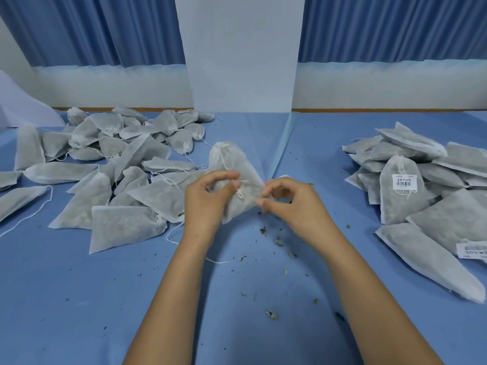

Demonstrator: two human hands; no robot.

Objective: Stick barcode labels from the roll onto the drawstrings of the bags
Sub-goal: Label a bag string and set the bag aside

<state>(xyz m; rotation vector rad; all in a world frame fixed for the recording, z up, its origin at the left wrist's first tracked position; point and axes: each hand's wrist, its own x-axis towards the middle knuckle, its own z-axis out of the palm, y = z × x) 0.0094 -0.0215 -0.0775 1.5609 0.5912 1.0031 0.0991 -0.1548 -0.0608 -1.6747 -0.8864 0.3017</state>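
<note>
**While it bears no label: one drawstring bag, held in both hands**

Although no label shows on it, the drawstring bag [232, 159] is held up off the blue surface [79, 299], between the two hands.

- **Item:** white non-woven pouch with grey-green filling showing through. The neck is gathered at the end farthest from the grip. The drawstring [240, 192] runs down its face to a knot.
- **Left hand [208, 198]:** grip clamped round the bag's lower body, thumb and forefinger nipping the drawstring just by the knot.
- **Right hand [290, 201]:** fingers curled, thumb and forefinger closed on the bag's right edge. Whether a label lies between them is hidden.
- **Step, by judgement:** the cord is being presented for a label, and sticking is not yet done.
- **Next move calls for:** a loose run of cord held taut and clear of the fabric, with a peeled label folded round it, adhesive face kept off the pouch. The roll cannot be picked out.
- **Left of the grip:** heap of unlabelled bags [118, 159], cords trailing.
- **Right of the grip, well apart:** stack of finished bags [434, 164], with a barcode label [405, 180] lying at one bag's cord.
- **Beneath the grip:** dried leaf crumbs [278, 242] scattered on the surface.
</note>
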